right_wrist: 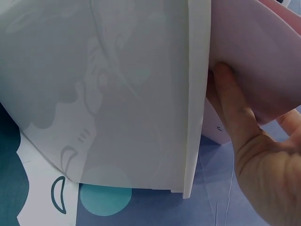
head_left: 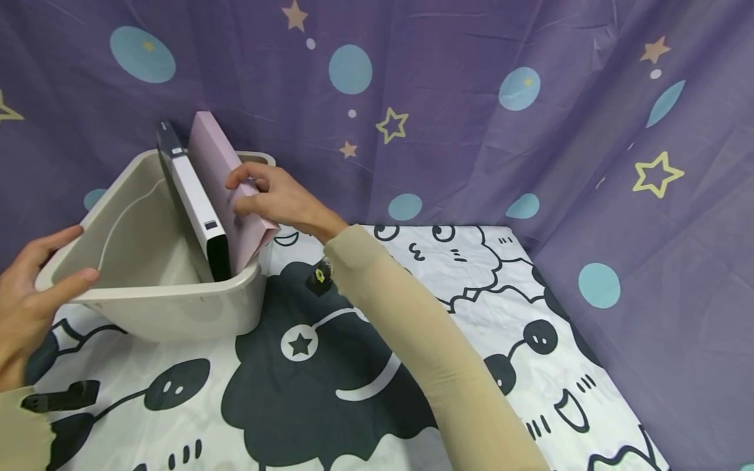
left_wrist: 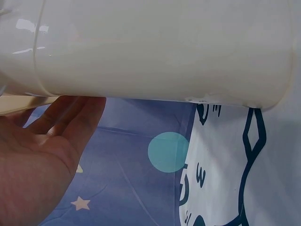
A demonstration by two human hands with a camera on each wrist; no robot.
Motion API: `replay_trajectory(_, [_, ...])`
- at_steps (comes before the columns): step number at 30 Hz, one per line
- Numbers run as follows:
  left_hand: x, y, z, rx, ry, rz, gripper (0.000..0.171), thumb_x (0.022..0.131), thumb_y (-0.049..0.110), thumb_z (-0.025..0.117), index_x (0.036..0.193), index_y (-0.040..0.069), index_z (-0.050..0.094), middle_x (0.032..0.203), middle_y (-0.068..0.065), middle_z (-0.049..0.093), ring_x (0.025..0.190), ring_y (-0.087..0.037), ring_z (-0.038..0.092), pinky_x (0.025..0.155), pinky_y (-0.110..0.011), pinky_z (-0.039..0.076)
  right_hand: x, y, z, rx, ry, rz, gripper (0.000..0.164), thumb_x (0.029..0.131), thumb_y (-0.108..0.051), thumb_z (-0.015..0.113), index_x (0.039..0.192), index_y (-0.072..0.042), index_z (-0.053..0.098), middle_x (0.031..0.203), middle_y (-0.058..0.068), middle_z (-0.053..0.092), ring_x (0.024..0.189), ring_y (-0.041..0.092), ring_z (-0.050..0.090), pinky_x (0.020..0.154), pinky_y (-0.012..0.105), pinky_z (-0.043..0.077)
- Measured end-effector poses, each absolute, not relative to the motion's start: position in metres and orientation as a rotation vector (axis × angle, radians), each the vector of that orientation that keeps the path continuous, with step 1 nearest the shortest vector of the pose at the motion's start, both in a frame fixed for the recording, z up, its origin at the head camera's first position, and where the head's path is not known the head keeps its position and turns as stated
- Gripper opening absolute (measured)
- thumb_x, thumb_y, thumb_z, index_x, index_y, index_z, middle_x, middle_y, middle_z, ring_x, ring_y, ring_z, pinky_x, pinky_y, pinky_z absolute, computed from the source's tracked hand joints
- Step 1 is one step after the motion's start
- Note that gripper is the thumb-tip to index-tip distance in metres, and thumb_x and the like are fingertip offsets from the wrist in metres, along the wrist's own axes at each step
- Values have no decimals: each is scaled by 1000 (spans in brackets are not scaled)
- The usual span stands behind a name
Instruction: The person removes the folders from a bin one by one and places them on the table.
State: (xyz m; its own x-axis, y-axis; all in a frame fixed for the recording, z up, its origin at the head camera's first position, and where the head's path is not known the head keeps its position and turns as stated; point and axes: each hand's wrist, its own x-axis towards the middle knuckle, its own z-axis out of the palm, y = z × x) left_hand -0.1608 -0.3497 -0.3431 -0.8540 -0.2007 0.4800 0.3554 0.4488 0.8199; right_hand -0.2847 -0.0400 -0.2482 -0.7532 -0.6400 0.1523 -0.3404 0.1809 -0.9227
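Observation:
A light grey plastic bin (head_left: 171, 314) stands at the left. My left hand (head_left: 38, 288) grips its left rim, the thumb over the inner side and the fingers along the outside; the left wrist view shows this hand (left_wrist: 51, 146) against the bin's wall (left_wrist: 155, 52). Inside, a slim black-and-white box (head_left: 197, 196) leans upright, its top above the rim. Beside it, a flat pink book-like thing (head_left: 215, 157) stands at the bin's right side. My right hand (head_left: 277, 196) holds the pink thing by its edge, its fingers (right_wrist: 233, 99) against the pink surface (right_wrist: 258, 56). Their lower parts are hidden in the bin.
A white cloth with black cartoon figures (head_left: 330, 386) covers the surface under the bin. Behind and to the right hangs a purple curtain (head_left: 448, 150) with stars and blue dots, close to the bin's back.

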Motion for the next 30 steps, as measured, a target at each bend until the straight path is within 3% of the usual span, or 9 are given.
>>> replay_trajectory(11, [-173,-369,-361,-152,-2120,-1415,68,75,-16,62,138,5,49,117,10,56,93,1,54,71,-5,41,-285,-31,-241,-946,2148,-1656,29,81,-4,62,109,-12,57,102,9,59,85,24,63,65,36,55])
replay_trajectory(18, [-167,-361,-357,-218,-2073,-1473,67,75,-18,59,138,3,50,111,12,58,90,1,56,70,-6,42,-286,-31,-238,-887,2197,-1648,25,81,-7,71,99,-11,55,92,9,60,75,23,65,64,33,55])
replay_trajectory(21, [-168,-363,-359,-209,-2085,-1458,67,75,-18,59,138,3,49,111,12,58,91,0,56,71,-6,42,-286,-31,-238,-853,2201,-1632,27,81,-4,69,104,-12,58,96,8,61,76,23,66,65,32,55])
replay_trajectory(25, [-186,-389,-382,-288,-2007,-1586,68,73,-21,60,137,0,49,115,2,60,95,-6,57,71,-8,44,-285,-31,-239,-830,2196,-1632,34,82,-3,67,114,-14,60,103,5,62,79,22,66,66,31,55])
replay_trajectory(30, [-192,-398,-392,-434,-1873,-1738,67,72,-22,61,135,-5,48,115,-2,61,96,-8,58,71,-9,46,-284,-31,-240,-821,2185,-1654,35,82,-3,67,114,-13,60,103,6,62,80,22,65,66,32,55])
